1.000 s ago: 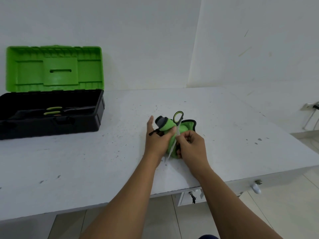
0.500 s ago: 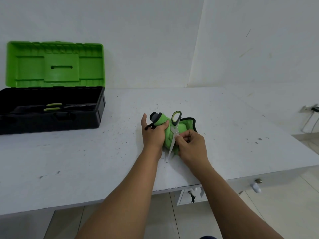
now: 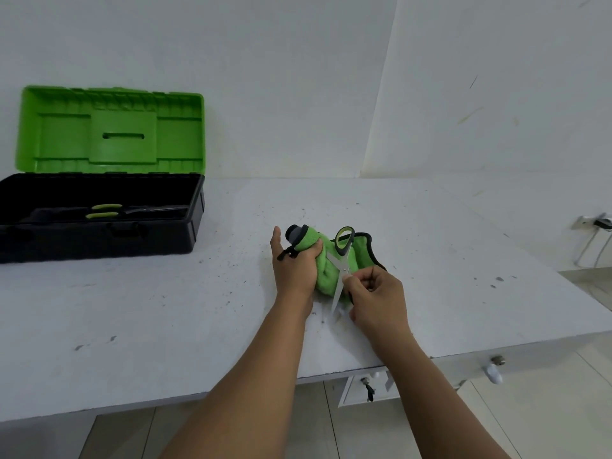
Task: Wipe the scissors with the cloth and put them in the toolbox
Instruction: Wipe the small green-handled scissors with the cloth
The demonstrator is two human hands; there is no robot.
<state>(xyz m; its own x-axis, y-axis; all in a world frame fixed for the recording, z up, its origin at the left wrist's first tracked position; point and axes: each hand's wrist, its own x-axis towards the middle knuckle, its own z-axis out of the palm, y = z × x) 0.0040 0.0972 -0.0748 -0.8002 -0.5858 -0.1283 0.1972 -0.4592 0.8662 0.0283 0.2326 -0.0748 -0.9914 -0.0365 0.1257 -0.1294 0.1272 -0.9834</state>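
Wipe step underway; left hand (image 3: 294,266) clenched around one scissor handle bundled in green cloth (image 3: 326,270); right hand (image 3: 376,298) pinches blade of scissors (image 3: 341,263) with cloth mid-table (image 3: 430,226); advise stroking toward the tip, fingers off the edge; open toolbox (image 3: 195,223) well left.

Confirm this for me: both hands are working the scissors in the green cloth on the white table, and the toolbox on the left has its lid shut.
Not quite. The head view shows the toolbox with its green lid raised, and a tool lies inside. The rest holds: the left hand and the right hand work the scissors in the green cloth on the white table.
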